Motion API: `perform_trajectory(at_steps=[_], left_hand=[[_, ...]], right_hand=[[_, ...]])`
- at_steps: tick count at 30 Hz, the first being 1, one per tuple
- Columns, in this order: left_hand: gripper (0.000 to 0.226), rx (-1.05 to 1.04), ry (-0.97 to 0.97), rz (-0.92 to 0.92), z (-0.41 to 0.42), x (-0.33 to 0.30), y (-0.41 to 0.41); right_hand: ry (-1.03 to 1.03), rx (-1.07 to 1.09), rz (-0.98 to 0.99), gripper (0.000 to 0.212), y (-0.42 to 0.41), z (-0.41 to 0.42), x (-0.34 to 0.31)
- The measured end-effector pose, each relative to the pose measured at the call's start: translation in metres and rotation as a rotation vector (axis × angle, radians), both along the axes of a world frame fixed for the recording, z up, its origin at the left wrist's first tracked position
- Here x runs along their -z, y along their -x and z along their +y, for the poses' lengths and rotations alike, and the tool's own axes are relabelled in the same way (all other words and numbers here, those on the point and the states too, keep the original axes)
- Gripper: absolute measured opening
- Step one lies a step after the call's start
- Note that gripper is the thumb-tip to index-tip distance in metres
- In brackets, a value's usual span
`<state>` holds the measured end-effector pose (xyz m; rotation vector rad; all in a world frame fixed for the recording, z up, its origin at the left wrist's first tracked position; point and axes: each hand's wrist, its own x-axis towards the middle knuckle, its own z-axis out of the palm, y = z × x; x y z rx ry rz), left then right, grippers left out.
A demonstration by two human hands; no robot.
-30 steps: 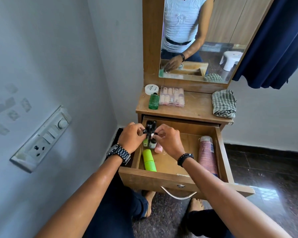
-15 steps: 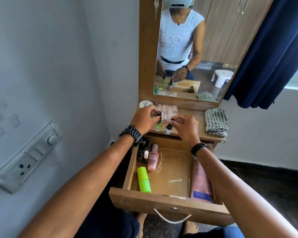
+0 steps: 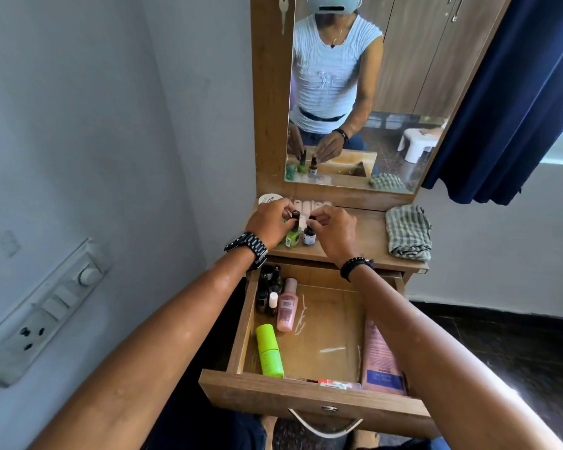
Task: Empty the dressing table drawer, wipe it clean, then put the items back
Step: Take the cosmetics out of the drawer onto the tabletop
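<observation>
The wooden drawer [image 3: 309, 399] stands pulled open below the dressing table top [image 3: 369, 237]. My left hand [image 3: 268, 222] pinches the black cap of a green nail polish bottle [image 3: 293, 237] standing on the top. My right hand [image 3: 333, 228] grips the cap of a small dark bottle [image 3: 308, 236] beside it. Inside the drawer lie a lime green tube [image 3: 268, 350], a pink bottle [image 3: 287, 305], several small dark bottles [image 3: 267, 292] at the back left, and a pink-and-blue tube [image 3: 381, 362] along the right side.
A folded checked cloth [image 3: 408, 232] lies on the right of the table top. A white round jar [image 3: 268, 199] and a clear case sit behind my hands. The mirror [image 3: 355, 92] rises behind. A switchboard [image 3: 46, 306] is on the left wall, a blue curtain [image 3: 507, 92] at right.
Both hands lifted two small bottles out of the drawer's back left corner and brought them onto the table top, where they now stand.
</observation>
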<state>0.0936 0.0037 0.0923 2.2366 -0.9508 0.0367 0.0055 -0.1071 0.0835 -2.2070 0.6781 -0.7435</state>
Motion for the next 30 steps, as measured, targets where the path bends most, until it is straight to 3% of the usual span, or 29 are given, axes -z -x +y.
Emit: perform_trajectory(at_steps=[9,15,23,30], left_hand=[[0.025,-0.017,0.069,-0.038,0.012,-0.004,0.017],[0.014,-0.075,0.087,-0.018,0.050,0.022,0.036],[0.021,-0.065,-0.177,0.114,0.083,0.072,0.044],[0.031,-0.022,-0.361,0.062,0.084,0.089,0.044]], right_hand=[[-0.049,0.002,-0.033,0.023,0.018,-0.002,-0.003],[-0.286,-0.074,-0.103,0.014,0.048,0.018,0.012],[-0.335,-0.221,0.105,0.015,0.053,0.057,0.072],[-0.230,-0.278,0.215,0.021,0.047,0.073,0.104]])
